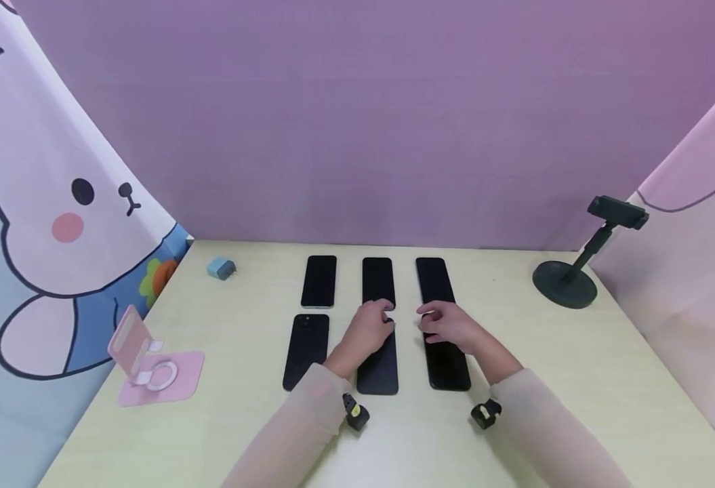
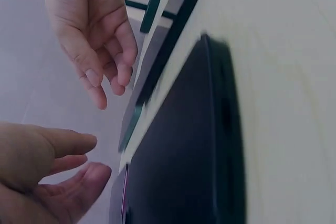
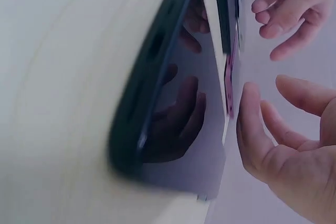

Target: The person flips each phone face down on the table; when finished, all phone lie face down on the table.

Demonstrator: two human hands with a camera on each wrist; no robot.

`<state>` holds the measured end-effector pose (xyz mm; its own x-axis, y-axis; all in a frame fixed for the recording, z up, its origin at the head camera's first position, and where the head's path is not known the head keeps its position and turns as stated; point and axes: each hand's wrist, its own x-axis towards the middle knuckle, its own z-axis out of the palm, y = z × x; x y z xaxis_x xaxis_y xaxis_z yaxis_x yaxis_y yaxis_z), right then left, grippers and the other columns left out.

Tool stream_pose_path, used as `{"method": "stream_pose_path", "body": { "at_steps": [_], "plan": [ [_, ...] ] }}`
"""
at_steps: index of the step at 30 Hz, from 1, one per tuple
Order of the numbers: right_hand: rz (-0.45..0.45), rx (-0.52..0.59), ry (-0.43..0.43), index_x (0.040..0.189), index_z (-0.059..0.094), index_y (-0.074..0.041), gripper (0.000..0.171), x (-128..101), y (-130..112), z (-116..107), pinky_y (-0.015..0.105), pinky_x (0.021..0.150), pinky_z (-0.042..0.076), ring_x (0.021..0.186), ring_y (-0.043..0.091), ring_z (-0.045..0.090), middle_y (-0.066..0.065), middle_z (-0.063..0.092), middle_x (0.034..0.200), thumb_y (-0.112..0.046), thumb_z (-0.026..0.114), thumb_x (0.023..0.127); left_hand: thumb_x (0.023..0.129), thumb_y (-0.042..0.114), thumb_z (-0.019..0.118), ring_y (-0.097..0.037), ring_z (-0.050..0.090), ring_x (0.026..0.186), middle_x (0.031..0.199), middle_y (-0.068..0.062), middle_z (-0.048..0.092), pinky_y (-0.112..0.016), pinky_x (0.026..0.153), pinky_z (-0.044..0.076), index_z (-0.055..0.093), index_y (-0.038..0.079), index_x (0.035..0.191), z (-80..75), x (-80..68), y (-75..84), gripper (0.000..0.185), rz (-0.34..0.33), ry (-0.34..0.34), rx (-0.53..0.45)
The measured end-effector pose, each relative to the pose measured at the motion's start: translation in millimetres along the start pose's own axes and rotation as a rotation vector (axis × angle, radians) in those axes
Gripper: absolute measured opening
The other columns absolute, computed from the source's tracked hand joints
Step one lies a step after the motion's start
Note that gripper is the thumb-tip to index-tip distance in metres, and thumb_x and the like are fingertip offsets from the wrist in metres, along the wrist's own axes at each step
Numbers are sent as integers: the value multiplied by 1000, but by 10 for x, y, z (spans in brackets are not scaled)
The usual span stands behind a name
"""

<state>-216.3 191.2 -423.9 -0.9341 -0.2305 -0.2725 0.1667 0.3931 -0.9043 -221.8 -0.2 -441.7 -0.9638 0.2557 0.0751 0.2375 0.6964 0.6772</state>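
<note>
Several dark phones lie in two rows of three on the table. My left hand [image 1: 368, 332] hovers over the top end of the front middle phone [image 1: 378, 369], which shows a matte dark surface. Its fingers are loosely bent, with nothing between thumb and fingers in the left wrist view. Above the front right phone [image 1: 448, 366] is my right hand [image 1: 451, 325], fingers relaxed and apart from it. That phone's glossy face [image 3: 184, 129] reflects the hand in the right wrist view. Beyond the hands lie the back middle phone [image 1: 378, 278] and the back right phone [image 1: 435, 279].
At left are the front phone [image 1: 306, 349], camera side up, and the back phone [image 1: 318, 281]. A pink folding stand [image 1: 189, 373] with a white ring and a small blue block [image 1: 220, 268] sit farther left. A black round-based stand [image 1: 564, 285] stands at the back right.
</note>
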Motion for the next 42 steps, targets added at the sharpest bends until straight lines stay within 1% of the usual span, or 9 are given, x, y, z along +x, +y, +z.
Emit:
{"method": "stream_pose_path", "body": {
  "at_steps": [5,9,14,18,22,25,31,37,42],
  "plan": [
    [9,-50,46,129,47,14,40,-84,107,-231,42,80,55,93,34,59,20,52,105,3,59,92,89,11,70,-15,58,75,82,0,61,-27,70,49,64,5,120,139,81,161,33,14,-78,-15],
    [31,-114,93,127,49,14,40,-126,197,-353,38,75,55,89,31,59,20,53,104,2,61,90,90,12,70,-13,59,70,85,-1,64,-25,65,49,65,7,119,283,149,216,30,9,-118,-29],
    [59,-137,105,127,49,14,41,-138,283,-426,36,73,55,87,27,58,21,54,103,4,62,89,88,8,71,-13,59,71,80,-2,65,-26,69,49,67,4,113,441,214,205,25,-1,-104,-74],
    [71,-126,105,127,48,15,41,-114,334,-472,35,73,55,85,25,60,21,54,102,8,60,88,87,7,72,-12,56,68,77,0,62,-24,68,48,67,3,110,516,262,209,24,4,-91,-94],
    [63,-89,97,126,47,17,42,-70,377,-495,36,74,56,84,24,62,21,55,100,12,60,86,84,2,73,-13,55,68,75,-1,60,-23,68,47,68,1,106,548,277,228,23,16,-81,-116],
    [60,-80,89,125,47,17,43,-39,398,-497,37,73,57,82,23,62,20,56,99,13,61,85,82,-1,73,-14,55,70,75,-2,60,-23,69,47,69,1,104,565,279,235,22,22,-70,-106],
    [71,-98,103,124,49,15,42,-15,409,-506,34,69,57,77,21,60,18,54,96,14,62,84,82,-1,73,-17,59,78,81,-5,63,-24,74,48,69,1,103,597,296,246,21,29,-56,-100],
    [80,-115,117,122,51,14,41,-17,402,-495,33,67,56,75,19,58,14,51,92,15,62,83,82,-1,72,-17,60,80,82,-4,63,-23,75,48,70,1,103,630,307,249,21,10,-58,-100],
    [88,-117,127,122,51,15,40,-31,394,-493,32,65,56,74,19,58,13,51,90,16,61,83,82,0,72,-18,60,81,85,-6,65,-24,76,48,70,1,102,642,300,255,20,13,-56,-95]
  ]
}}
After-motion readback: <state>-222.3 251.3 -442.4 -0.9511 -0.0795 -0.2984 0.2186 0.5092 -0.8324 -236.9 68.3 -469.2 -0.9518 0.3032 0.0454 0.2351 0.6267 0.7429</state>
